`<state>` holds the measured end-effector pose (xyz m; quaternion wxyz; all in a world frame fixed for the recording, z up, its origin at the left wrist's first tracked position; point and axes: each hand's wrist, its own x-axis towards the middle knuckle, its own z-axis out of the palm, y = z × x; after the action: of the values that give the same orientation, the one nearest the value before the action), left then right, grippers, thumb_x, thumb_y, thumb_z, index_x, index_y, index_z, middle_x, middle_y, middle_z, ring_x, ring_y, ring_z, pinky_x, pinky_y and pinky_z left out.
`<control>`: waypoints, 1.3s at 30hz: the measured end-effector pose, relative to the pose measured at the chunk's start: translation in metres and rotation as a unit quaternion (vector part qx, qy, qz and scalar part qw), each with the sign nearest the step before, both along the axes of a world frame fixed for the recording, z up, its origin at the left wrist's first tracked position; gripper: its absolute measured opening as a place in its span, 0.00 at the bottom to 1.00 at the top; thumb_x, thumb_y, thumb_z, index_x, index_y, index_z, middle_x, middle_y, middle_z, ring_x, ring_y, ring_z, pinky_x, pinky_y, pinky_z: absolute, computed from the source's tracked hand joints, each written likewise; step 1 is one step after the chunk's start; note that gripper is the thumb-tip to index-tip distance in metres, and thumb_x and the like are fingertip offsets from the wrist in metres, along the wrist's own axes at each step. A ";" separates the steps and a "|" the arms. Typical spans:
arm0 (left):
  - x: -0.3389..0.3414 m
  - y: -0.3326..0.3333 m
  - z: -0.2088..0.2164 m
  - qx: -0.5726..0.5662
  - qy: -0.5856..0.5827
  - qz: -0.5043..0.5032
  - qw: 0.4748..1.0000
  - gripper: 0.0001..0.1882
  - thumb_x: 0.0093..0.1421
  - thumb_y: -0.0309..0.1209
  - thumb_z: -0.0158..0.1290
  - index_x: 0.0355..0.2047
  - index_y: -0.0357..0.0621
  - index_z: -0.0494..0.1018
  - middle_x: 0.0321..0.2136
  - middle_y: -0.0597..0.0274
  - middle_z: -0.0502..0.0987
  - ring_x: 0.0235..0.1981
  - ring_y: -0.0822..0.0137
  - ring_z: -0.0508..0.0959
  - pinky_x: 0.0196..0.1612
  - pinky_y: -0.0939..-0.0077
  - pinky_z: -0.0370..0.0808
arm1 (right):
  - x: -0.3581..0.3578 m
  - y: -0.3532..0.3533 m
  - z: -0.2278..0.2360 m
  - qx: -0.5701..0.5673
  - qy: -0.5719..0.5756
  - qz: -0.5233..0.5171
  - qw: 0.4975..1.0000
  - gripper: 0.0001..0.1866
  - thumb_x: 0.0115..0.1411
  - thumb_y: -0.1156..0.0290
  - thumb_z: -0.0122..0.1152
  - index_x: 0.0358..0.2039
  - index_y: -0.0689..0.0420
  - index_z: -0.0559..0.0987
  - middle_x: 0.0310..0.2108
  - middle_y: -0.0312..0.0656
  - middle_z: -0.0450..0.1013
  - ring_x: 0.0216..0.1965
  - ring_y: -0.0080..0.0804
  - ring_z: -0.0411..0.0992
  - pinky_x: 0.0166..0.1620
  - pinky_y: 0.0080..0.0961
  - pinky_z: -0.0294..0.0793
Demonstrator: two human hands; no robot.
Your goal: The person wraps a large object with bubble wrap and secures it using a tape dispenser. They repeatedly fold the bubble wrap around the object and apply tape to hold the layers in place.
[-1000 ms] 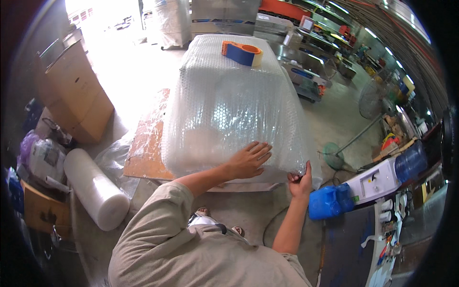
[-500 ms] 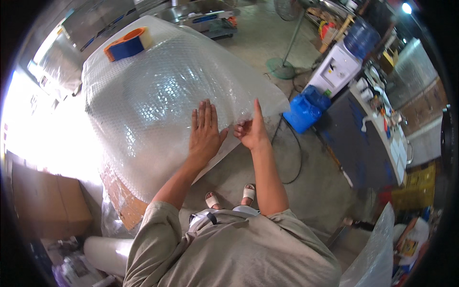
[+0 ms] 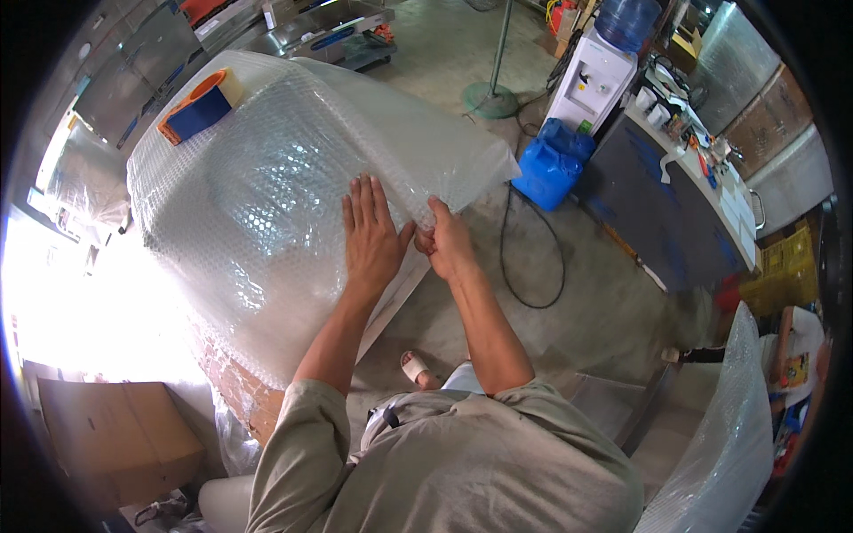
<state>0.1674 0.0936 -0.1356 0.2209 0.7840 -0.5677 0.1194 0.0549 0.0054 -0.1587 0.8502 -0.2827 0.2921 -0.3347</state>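
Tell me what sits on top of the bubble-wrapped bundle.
An orange-and-blue tape dispenser rests on the far top of the bubble-wrapped bundle; the left hand lies flat on its near side. What the wrap covers cannot be made out.

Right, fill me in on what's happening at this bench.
A person is wrapping a large bulky item in bubble wrap. The left hand lies flat, pressing the wrap down, while the right hand pinches the wrap's loose edge beside it. An orange and blue tape dispenser sits on top of the bundle, untouched.
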 end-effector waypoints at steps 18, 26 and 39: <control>0.034 0.009 0.015 0.123 -0.070 -0.274 0.951 0.31 0.58 0.27 0.52 0.63 0.28 0.66 0.66 0.41 0.66 0.71 0.50 0.62 0.75 0.53 0.53 | -0.006 -0.016 -0.014 -0.389 0.340 0.141 0.844 0.30 0.71 0.49 0.55 0.22 0.63 0.80 0.16 0.45 0.72 0.18 0.31 0.68 0.25 0.35 0.67; 0.028 0.017 0.013 0.123 -0.076 -0.221 0.964 0.33 0.60 0.32 0.50 0.66 0.31 0.63 0.69 0.44 0.63 0.73 0.51 0.59 0.76 0.52 0.50 | 0.174 -0.072 0.200 -0.783 0.059 -0.073 0.615 0.22 0.64 0.51 0.66 0.38 0.61 0.81 0.35 0.49 0.79 0.38 0.48 0.79 0.44 0.39 0.77; 0.030 0.019 -0.004 0.045 -0.097 -0.214 0.971 0.25 0.56 0.32 0.52 0.55 0.40 0.75 0.57 0.50 0.71 0.68 0.50 0.64 0.73 0.49 0.57 | 0.217 -0.074 0.236 -0.785 0.098 0.052 0.610 0.27 0.59 0.43 0.65 0.34 0.59 0.85 0.26 0.46 0.81 0.28 0.40 0.81 0.34 0.33 0.77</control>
<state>0.1977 0.1130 -0.1392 0.1498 0.6376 -0.7461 0.1197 0.2720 -0.0681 0.0773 0.2850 -0.8877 -0.0157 -0.3613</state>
